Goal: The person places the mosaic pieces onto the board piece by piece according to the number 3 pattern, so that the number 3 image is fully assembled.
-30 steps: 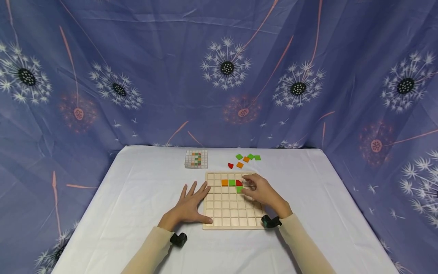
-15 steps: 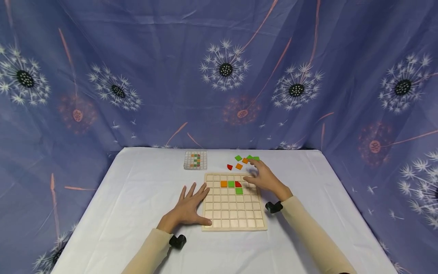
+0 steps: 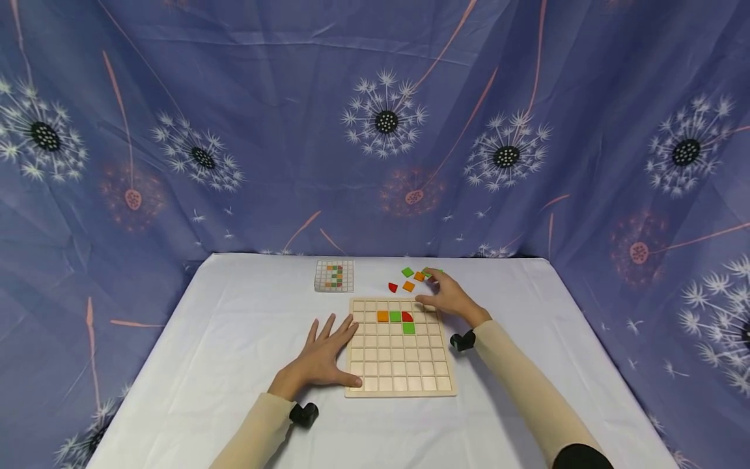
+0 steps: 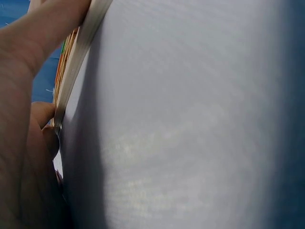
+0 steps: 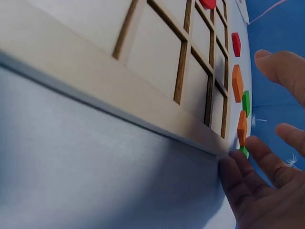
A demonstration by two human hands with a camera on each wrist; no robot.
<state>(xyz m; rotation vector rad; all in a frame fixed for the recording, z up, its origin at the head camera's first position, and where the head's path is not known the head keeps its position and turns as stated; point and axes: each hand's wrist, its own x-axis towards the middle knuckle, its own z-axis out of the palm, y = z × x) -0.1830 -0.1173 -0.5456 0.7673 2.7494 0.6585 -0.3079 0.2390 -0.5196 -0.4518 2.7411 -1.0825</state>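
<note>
A pale wooden grid board (image 3: 401, 358) lies on the table. My left hand (image 3: 321, 358) rests along its left side, fingers spread, thumb on the near left corner. Set in the board's cells are an orange square tile (image 3: 383, 316), a green tile (image 3: 395, 316), a red quarter-round tile (image 3: 407, 316) and another green tile (image 3: 409, 328). Beyond the far right corner, my right hand (image 3: 450, 296) reaches over the loose tiles, its fingertips at a green tile (image 3: 426, 273). In the right wrist view, thumb and fingers (image 5: 267, 157) are apart with nothing between them.
Loose tiles lie behind the board: a red quarter-round (image 3: 392, 287), an orange tile (image 3: 408, 286), a second orange tile (image 3: 419, 276) and a green tile (image 3: 407, 271). A small gridded pattern card (image 3: 334, 277) with coloured squares lies at back left. A patterned blue curtain (image 3: 281, 130) hangs behind the table.
My right hand has moved from beside the red tile on the board, away and slightly right, to the loose green tiles. My left hand stays in place on the board.
</note>
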